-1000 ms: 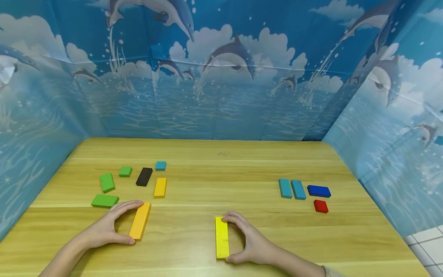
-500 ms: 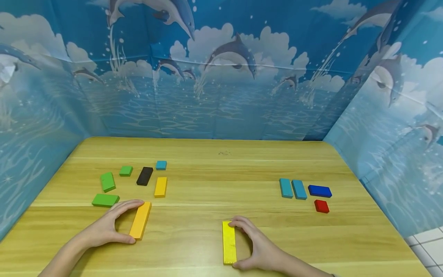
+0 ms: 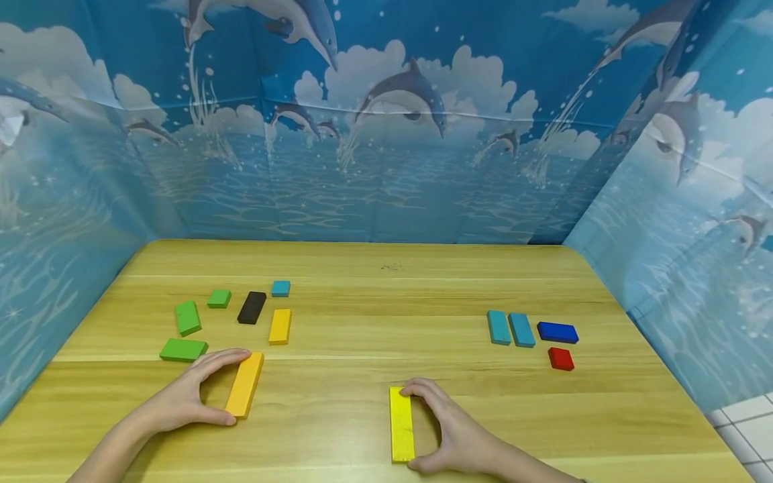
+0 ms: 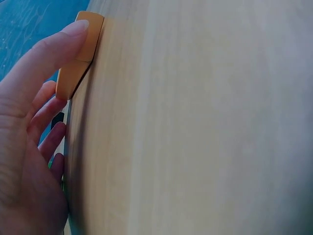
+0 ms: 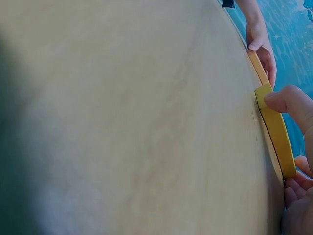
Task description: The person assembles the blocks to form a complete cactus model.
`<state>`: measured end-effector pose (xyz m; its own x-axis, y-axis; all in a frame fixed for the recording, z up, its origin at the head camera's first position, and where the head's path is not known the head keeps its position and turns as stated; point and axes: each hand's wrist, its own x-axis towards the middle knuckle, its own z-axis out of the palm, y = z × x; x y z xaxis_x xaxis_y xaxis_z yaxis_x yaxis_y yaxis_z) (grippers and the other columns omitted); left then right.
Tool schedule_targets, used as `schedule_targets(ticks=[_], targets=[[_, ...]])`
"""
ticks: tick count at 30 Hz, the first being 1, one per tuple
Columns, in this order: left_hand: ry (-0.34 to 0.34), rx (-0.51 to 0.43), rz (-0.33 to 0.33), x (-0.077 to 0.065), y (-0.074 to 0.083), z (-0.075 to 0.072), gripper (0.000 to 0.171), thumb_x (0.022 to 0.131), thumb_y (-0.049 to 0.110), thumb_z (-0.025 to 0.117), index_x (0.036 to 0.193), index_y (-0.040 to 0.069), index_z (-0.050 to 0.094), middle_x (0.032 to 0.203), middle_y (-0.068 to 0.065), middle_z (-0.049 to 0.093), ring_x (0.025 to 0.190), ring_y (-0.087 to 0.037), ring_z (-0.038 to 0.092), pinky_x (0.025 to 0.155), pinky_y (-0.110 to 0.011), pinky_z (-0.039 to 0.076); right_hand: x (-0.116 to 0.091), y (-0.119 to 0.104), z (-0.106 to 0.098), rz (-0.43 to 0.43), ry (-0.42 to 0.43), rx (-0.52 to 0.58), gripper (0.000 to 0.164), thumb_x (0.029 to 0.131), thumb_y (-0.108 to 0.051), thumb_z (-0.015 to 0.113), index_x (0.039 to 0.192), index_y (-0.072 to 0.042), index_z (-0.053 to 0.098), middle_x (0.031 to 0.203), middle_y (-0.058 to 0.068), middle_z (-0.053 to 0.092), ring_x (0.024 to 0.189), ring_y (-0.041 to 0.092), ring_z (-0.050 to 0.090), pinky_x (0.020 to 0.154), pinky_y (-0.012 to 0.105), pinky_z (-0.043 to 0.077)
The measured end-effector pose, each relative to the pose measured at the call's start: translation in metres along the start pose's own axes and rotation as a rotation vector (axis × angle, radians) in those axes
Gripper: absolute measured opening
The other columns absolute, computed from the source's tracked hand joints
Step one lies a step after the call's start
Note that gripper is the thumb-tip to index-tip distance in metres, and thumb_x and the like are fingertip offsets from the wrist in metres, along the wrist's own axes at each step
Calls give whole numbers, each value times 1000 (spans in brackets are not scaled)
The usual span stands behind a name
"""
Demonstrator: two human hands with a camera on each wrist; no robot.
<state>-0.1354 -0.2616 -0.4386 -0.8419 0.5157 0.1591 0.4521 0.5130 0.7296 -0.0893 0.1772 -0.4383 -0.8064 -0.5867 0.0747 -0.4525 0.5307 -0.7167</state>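
My left hand (image 3: 187, 396) holds a long orange block (image 3: 245, 385) by its two ends, thumb at the near end and fingers at the far end. The block lies tilted slightly to the right on the wooden table. In the left wrist view the thumb presses the end of the orange block (image 4: 88, 41). To the right, my right hand (image 3: 449, 433) grips a long yellow block (image 3: 401, 425) the same way, end to end. That yellow block (image 5: 278, 137) appears in the right wrist view with the thumb on its near end.
Behind my left hand lie several green blocks (image 3: 184, 349), a black block (image 3: 251, 308), a small light blue block (image 3: 280, 288) and a shorter yellow-orange block (image 3: 280, 327). Far right are two light blue blocks (image 3: 498, 327), a dark blue block (image 3: 557, 332) and a red block (image 3: 561, 359). A dolphin-print curtain (image 3: 362, 188) surrounds the table.
My right hand has shifted the yellow block a little to the right and nearer to me, then nearly stopped. The left hand and orange block have stayed in place.
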Motion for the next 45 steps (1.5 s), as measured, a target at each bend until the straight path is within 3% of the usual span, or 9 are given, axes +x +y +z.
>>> schedule_targets(ticks=[1,3,5,8,10,12,17,27,45], targets=[[1,-3,-5,0,0,0,79,66,23,81,135,18,43,136,-11,41,122,12,21,95,-3,2,0,0,0,-2,1,-2,79,65,-40,80,130,-22,37,136,-3,34,119,17,40,97,36,39],[4,-4,-16,1,1,0,78,66,23,81,135,18,44,136,-10,41,121,11,22,104,-21,8,0,1,0,-10,0,-7,79,66,-40,79,130,-22,37,136,-2,34,119,17,40,97,36,39],[13,20,-30,1,2,1,79,65,24,82,134,20,45,136,-7,42,121,10,23,102,-34,18,0,1,0,-9,-3,-6,79,66,-40,79,130,-22,36,136,-2,34,119,17,40,97,36,39],[33,85,-34,2,3,3,80,63,29,83,134,22,46,135,-5,43,122,7,27,93,-40,28,1,1,0,-8,-12,-5,79,67,-41,78,130,-22,35,136,-2,34,119,17,39,97,37,39],[51,120,-35,3,4,5,82,61,33,84,133,24,46,135,-3,44,122,5,28,91,-34,30,1,0,0,1,-15,3,78,67,-41,78,130,-23,35,136,-3,33,119,17,39,98,38,39],[73,124,-27,5,6,8,83,59,35,85,132,24,47,135,-5,44,123,4,28,94,-38,30,1,1,0,1,-15,3,79,67,-40,79,130,-23,35,136,-3,33,119,17,39,98,38,39],[134,62,-20,16,14,17,85,56,33,87,131,24,48,137,-9,41,124,1,28,91,-61,26,1,1,1,-9,-8,-2,80,66,-39,79,131,-22,36,135,-3,34,119,16,39,98,37,39],[135,-22,100,58,46,49,87,58,35,86,132,17,45,137,-13,38,125,-29,32,93,-62,29,1,0,-1,-3,-15,12,78,67,-40,78,130,-23,36,135,-5,34,119,17,39,98,38,38],[91,0,77,144,67,109,86,58,40,84,132,15,46,139,-12,38,128,-30,33,100,-59,25,2,2,-1,-9,-29,7,79,67,-42,78,130,-23,35,135,-3,34,120,16,38,99,39,38]])
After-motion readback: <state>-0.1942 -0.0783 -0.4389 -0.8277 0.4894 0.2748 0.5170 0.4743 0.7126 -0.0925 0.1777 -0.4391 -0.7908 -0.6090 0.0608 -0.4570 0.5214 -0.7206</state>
